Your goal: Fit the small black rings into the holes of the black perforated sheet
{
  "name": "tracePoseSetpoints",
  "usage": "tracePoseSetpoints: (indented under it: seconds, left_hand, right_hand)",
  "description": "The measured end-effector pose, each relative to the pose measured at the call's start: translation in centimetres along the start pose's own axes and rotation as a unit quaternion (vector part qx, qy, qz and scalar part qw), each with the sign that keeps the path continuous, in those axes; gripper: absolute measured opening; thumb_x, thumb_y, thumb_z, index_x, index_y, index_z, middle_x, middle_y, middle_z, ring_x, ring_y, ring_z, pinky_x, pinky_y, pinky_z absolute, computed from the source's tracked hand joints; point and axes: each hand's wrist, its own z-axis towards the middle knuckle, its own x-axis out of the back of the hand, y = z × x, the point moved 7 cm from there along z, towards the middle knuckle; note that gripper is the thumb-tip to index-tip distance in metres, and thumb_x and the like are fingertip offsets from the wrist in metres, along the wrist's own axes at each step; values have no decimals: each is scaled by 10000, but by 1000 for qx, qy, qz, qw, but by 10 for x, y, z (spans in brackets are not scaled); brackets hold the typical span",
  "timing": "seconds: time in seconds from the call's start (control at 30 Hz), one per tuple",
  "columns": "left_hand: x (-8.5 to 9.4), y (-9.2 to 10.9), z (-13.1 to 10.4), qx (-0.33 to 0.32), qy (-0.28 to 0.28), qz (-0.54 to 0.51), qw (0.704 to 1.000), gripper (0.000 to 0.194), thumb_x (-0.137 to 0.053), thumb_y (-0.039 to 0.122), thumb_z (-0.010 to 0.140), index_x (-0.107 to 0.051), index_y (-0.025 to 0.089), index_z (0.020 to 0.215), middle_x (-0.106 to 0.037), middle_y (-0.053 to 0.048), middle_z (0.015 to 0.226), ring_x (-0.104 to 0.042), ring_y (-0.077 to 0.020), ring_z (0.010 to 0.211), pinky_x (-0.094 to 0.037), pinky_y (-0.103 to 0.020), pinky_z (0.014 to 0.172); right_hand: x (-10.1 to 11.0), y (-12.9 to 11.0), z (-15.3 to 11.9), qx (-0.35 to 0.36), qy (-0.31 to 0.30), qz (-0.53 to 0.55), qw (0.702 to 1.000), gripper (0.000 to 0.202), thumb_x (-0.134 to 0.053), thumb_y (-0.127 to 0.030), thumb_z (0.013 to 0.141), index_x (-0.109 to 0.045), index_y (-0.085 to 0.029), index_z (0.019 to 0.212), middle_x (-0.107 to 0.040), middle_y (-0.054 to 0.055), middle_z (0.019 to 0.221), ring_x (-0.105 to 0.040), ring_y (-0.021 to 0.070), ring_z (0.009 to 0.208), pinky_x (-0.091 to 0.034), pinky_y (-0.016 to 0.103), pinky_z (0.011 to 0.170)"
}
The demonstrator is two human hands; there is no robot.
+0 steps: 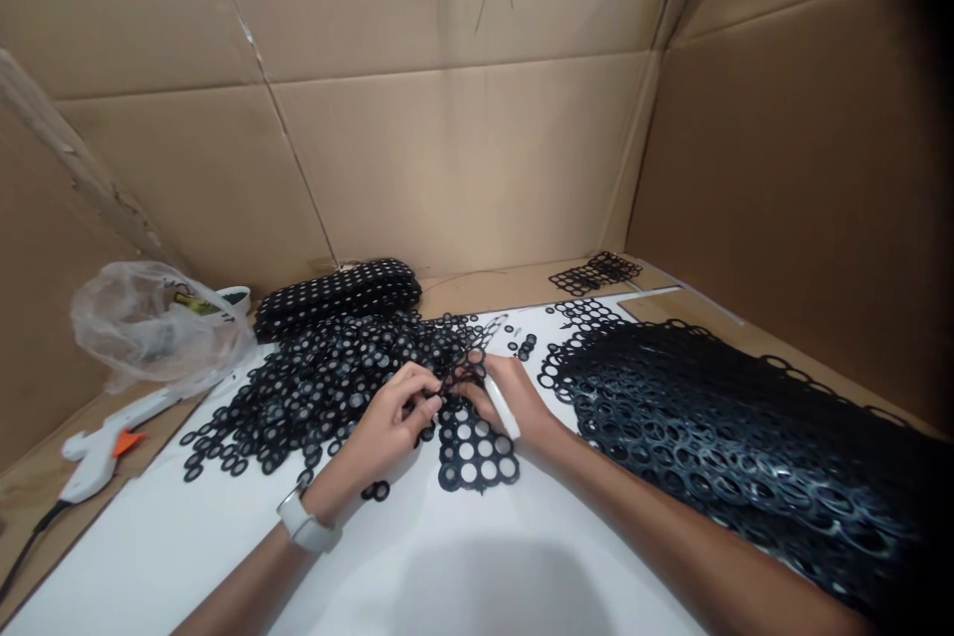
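Observation:
A small black sheet of joined rings [478, 452] lies on the white board between my hands, its upper part bent up at my fingers. My left hand [398, 417], with a watch on the wrist, is pinched at the left of the sheet's raised edge; what its fingertips grip is too small to make out. My right hand [514, 397] holds a white pen-like tool [501, 407], its fingers also at the raised rings. Just beyond my left hand spreads a pile of loose black rings [320, 378].
A large stack of ring mesh [715, 427] fills the right side. At the back are a dotted black roll [343, 296] and a small mesh piece [596, 271]. Leftward are a plastic bag [149, 328], a white cup [237, 298] and a glue gun [100, 452]. Cardboard walls [462, 159] enclose the board.

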Motion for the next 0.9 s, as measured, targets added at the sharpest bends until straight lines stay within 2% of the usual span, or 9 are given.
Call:
tracePoseSetpoints:
  seconds: [0.1, 0.23, 0.3, 0.4, 0.47, 0.57, 0.73, 0.8, 0.9]
  left_hand:
    - [-2, 6, -2, -1, -4, 4, 1000, 280, -545, 471, 1043, -655, 214, 1047, -587, -52, 1099, -614, -125, 784, -494, -233, 577]
    - [5, 12, -4, 1, 33, 45, 998, 252, -656, 460, 990, -622, 213, 1027, -595, -31, 1050, -586, -114, 765, -470, -229, 599]
    - [10, 12, -5, 2, 55, 59, 997, 213, -633, 426, 1006, -637, 231, 1090, -627, -24, 1070, -594, -103, 746, -468, -226, 602]
    - [17, 9, -5, 12, 80, 57, 995, 258, -606, 404, 1023, -623, 275, 1245, -689, -12, 1142, -629, -85, 689, -485, -216, 582]
    - [22, 4, -4, 25, 92, 45, 994, 225, -579, 405, 1033, -648, 254, 1186, -728, -5, 1061, -643, -84, 619, -498, -214, 547]
    - [41, -6, -1, 52, 137, 34, 989, 243, -559, 425, 1035, -653, 203, 1006, -747, -11, 930, -635, -92, 521, -508, -218, 495]
    - [104, -18, -7, 86, 297, 108, 945, 338, -500, 492, 1055, -646, 193, 1109, -761, -65, 1096, -620, -101, 548, -498, -242, 512]
    - [116, -19, -9, 80, 311, 162, 933, 276, -596, 464, 1016, -728, 227, 1073, -769, -30, 1089, -632, -120, 626, -521, -261, 618]
    - [111, -16, -8, 54, 279, 227, 932, 179, -676, 403, 977, -809, 285, 998, -774, 6, 1127, -693, -182, 849, -527, -292, 766]
  right_hand:
    - [3, -1, 1, -1, -5, -1, 1000, 105, -633, -196, 935, -730, -184, 897, -762, 26, 927, -713, 212, 903, -507, 289, 815]
    - [0, 0, 1, -2, -27, 12, 1000, 90, -661, -237, 934, -726, -189, 893, -763, 23, 925, -718, 215, 896, -519, 294, 816]
    - [-3, 3, 1, -10, -31, 22, 999, 98, -703, -282, 927, -729, -189, 911, -768, 28, 936, -724, 226, 910, -523, 300, 811]
    - [-5, 5, 0, -27, -28, 37, 999, 182, -778, -355, 896, -736, -184, 942, -777, 45, 969, -725, 234, 925, -526, 310, 822]
    - [-6, 3, -1, -38, -31, 49, 998, 214, -797, -379, 886, -731, -179, 926, -776, 46, 965, -717, 222, 904, -523, 304, 816]
    - [-6, -2, -2, -56, -38, 67, 995, 226, -795, -378, 889, -704, -172, 889, -766, 37, 950, -697, 195, 861, -511, 282, 770]
    - [-3, -3, -2, -80, -48, 70, 993, 181, -785, -319, 885, -703, -158, 894, -752, 41, 929, -675, 182, 821, -501, 279, 758]
    - [-4, 0, -3, -87, -54, 70, 992, 185, -781, -322, 888, -710, -155, 919, -752, 53, 947, -676, 191, 835, -500, 288, 765]
    - [-7, 7, -3, -95, -60, 73, 991, 210, -774, -338, 898, -719, -152, 979, -755, 68, 993, -683, 203, 871, -505, 301, 787]
